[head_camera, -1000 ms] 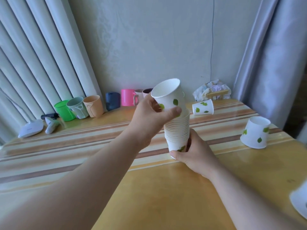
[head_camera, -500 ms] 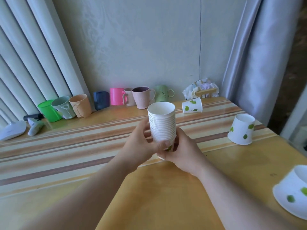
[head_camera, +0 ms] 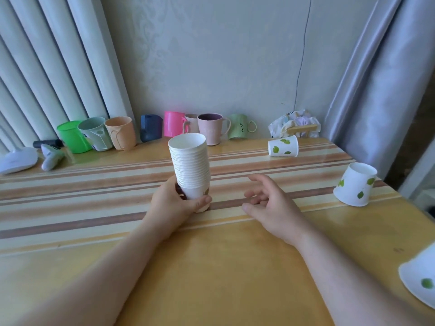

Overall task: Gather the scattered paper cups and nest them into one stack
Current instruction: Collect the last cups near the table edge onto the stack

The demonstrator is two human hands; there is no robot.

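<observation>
A tall stack of white paper cups (head_camera: pixel 191 167) stands upright at the table's middle, its base on the striped cloth. My left hand (head_camera: pixel 173 203) wraps around the stack's bottom. To the right of the stack, apart from it, my right hand (head_camera: pixel 270 203) hovers with loosely spread fingers and holds nothing. One leaf-printed paper cup (head_camera: pixel 283 146) lies on its side at the back right. Another cup (head_camera: pixel 356 184) sits upside down and tilted near the right edge. A third cup (head_camera: pixel 419 282) lies at the near right, cut off by the frame.
Several coloured mugs (head_camera: pixel 213 128) line the wall at the back. A crumpled bag (head_camera: pixel 295 124) sits in the back right corner. Two white gadgets (head_camera: pixel 17 160) lie at the far left. The table (head_camera: pixel 211 267) ends near the curtain on the right.
The top cup was pressed down into the stack. The stack came down onto the table. My right hand let go of its base and moved to the right.
</observation>
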